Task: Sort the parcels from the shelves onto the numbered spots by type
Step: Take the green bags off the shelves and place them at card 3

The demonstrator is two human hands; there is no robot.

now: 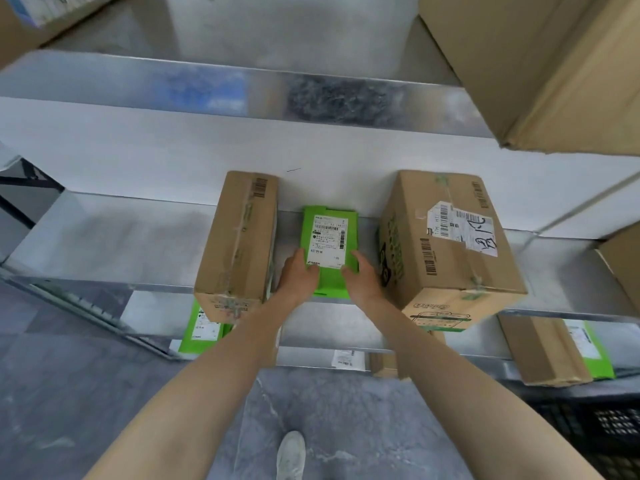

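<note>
A flat green parcel (329, 233) with a white shipping label lies on the metal shelf (138, 237), between two cardboard boxes. My left hand (299, 273) grips its near left edge, thumb on top by the label. On the near right edge my right hand (360, 277) holds on in the same way. A tall narrow cardboard box (239, 244) stands just left of the parcel. A bigger taped box (450, 247) with green print and a torn label stands on the right.
A large cardboard box (540, 64) sits on the shelf above at the right. The lower shelf holds another green parcel (202, 330), a brown box (543, 351) on a green parcel, and small items. A black crate (606, 431) stands on the grey floor at the right.
</note>
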